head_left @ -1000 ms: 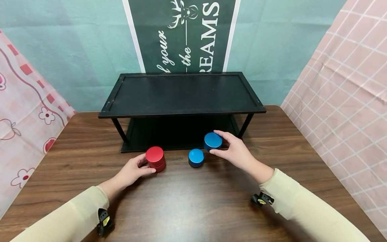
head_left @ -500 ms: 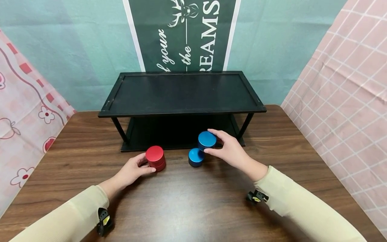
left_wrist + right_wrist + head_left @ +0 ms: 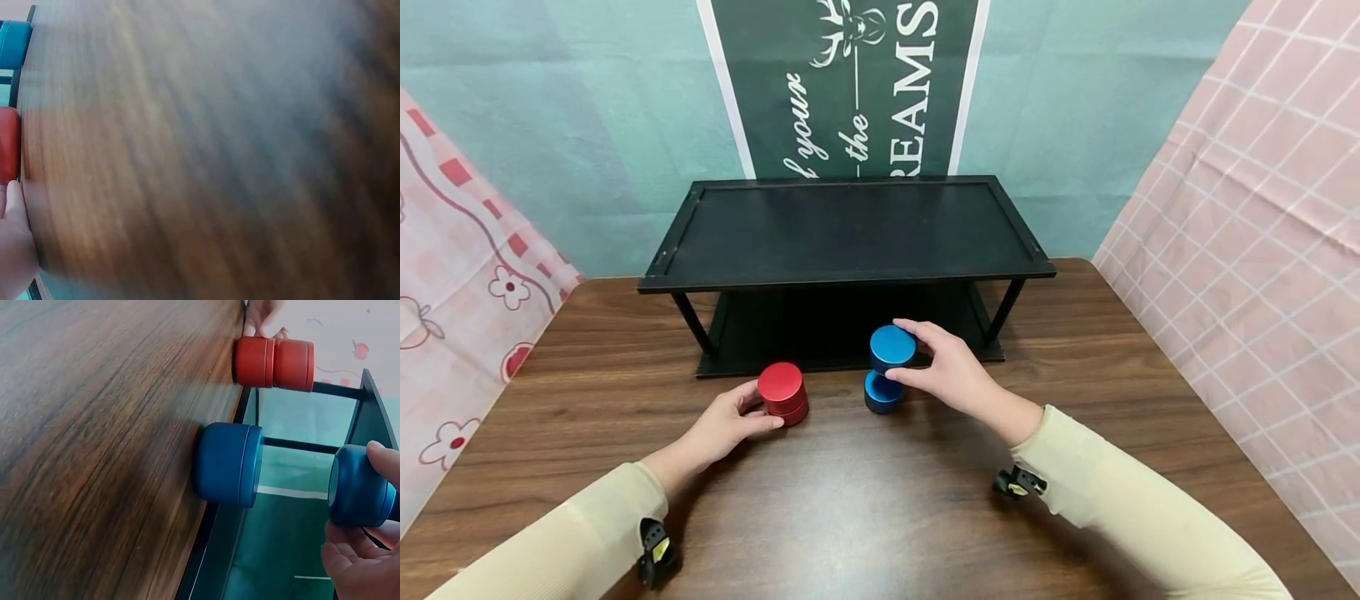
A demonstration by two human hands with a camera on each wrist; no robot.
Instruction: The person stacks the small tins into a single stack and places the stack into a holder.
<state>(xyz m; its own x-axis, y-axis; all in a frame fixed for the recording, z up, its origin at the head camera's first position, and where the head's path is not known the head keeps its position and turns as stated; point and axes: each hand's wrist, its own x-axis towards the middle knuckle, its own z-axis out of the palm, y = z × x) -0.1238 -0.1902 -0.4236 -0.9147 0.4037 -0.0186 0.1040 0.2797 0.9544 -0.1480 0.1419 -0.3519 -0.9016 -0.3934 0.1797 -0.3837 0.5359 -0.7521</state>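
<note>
My right hand pinches a round blue tin between thumb and fingers. That tin is in the air above a second blue tin on the table; the right wrist view shows a gap between the held tin and the standing tin. To the left, two red tins stand stacked one on the other. My left hand holds the lower red tin at its base, thumb in front and fingers behind. In the left wrist view only part of that hand shows at the edge.
A black two-level rack stands behind the tins, its lower shelf close to them. The brown wooden table stretches out in front. Patterned cloths hang at the back and both sides.
My right hand has moved left with the blue tin, from beside the standing blue tin to above it. My left hand and the red tins have stayed in place.
</note>
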